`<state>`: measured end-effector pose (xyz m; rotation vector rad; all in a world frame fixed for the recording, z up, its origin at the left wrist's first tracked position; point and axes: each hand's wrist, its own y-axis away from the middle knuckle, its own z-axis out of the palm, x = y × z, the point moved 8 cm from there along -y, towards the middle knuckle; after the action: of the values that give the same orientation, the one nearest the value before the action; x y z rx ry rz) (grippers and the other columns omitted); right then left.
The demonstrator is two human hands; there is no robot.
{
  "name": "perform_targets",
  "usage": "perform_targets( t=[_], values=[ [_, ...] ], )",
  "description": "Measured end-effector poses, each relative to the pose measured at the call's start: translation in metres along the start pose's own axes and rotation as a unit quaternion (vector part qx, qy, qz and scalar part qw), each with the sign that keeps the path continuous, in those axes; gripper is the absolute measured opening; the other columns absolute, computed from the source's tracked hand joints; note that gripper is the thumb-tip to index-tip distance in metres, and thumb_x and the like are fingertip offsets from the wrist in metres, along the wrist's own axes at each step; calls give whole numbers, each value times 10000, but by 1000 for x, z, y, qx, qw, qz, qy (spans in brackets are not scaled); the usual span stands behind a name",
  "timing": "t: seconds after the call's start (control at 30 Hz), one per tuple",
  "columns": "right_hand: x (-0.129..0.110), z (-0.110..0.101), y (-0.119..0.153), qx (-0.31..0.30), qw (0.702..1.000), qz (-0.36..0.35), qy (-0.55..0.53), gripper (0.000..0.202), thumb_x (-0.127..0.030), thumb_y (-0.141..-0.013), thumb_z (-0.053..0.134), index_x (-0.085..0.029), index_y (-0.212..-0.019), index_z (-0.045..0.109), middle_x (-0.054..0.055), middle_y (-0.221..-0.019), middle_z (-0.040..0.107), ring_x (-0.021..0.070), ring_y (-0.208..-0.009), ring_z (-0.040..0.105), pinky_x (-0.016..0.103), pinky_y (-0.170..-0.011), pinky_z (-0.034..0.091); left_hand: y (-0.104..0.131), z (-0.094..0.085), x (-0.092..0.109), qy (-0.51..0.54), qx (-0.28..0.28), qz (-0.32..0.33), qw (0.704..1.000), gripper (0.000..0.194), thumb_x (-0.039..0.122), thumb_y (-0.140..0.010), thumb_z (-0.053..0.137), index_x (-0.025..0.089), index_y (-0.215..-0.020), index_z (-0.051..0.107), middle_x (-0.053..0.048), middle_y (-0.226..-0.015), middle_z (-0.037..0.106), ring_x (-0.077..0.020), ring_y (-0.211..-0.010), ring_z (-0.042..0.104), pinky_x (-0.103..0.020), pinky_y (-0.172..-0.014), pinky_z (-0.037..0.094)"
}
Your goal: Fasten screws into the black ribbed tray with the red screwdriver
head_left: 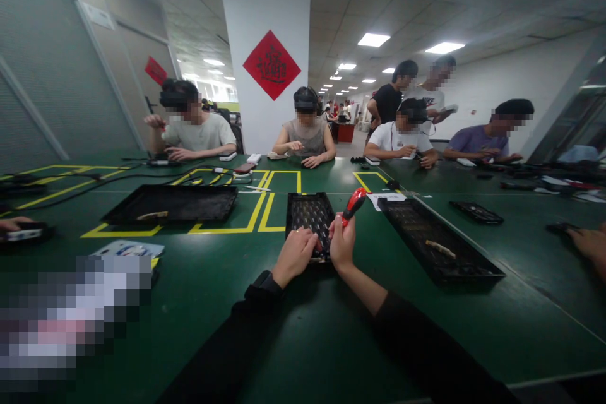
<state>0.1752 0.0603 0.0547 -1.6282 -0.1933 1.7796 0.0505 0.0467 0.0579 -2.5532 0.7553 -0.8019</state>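
A black rectangular tray with a grid-like inside (310,205) lies on the green table in front of me. My left hand (297,251) rests at its near left part, thumb and fingers drawn together; what they pinch, if anything, is hidden. At the tray's near right side, my right hand (342,241) is closed around a red and black screwdriver (355,203). The handle's end points up and away to the right, while the shaft is hidden by the hands.
Large black trays lie at left (180,203) and right (438,240), each with a pale strip inside. Cables (89,192) cross the far left. A small black panel (476,212) lies farther right. People sit across the table; others' hands show at both edges.
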Motion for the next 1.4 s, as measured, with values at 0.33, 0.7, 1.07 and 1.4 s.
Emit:
perform_targets(
  t=[0.33, 0.7, 1.07, 1.4],
  values=[
    [7, 7, 0, -36, 999, 11, 15, 212, -382, -870, 431, -192, -944, 491, -58, -620, 488, 79, -484, 452, 202, -496, 389, 0, 1, -2, -21, 24, -11, 999, 244, 310, -869, 415, 189, -774, 605, -33, -813, 623, -156, -799, 534, -278, -732, 363],
    [-5, 18, 2, -119, 992, 0, -32, 252, -357, -866, 456, -194, -1038, 540, -39, -651, 473, 98, -555, 451, 221, -548, 404, 0, 2, 3, 20, 1, 32, 999, 139, 246, -814, 506, 217, -827, 641, -11, -858, 648, -156, -843, 547, -285, -776, 364],
    [4, 19, 1, -108, 986, 26, -121, 205, -323, -888, 446, -205, -1056, 457, 3, -860, 575, 67, -553, 468, 197, -512, 386, -5, -13, -25, 84, 70, 0, 994, 210, 370, -818, 506, 201, -845, 628, -24, -862, 635, -161, -847, 552, -296, -805, 402],
    [9, 18, 0, -104, 991, 29, -82, 286, -376, -908, 371, -197, -1079, 515, 18, -842, 584, 78, -551, 488, 208, -488, 371, 13, 10, -136, 187, 128, -183, 957, 564, 287, -769, 530, 130, -1296, 402, -146, -1357, 408, -229, -1220, 417, -393, -1041, 308]
  ],
)
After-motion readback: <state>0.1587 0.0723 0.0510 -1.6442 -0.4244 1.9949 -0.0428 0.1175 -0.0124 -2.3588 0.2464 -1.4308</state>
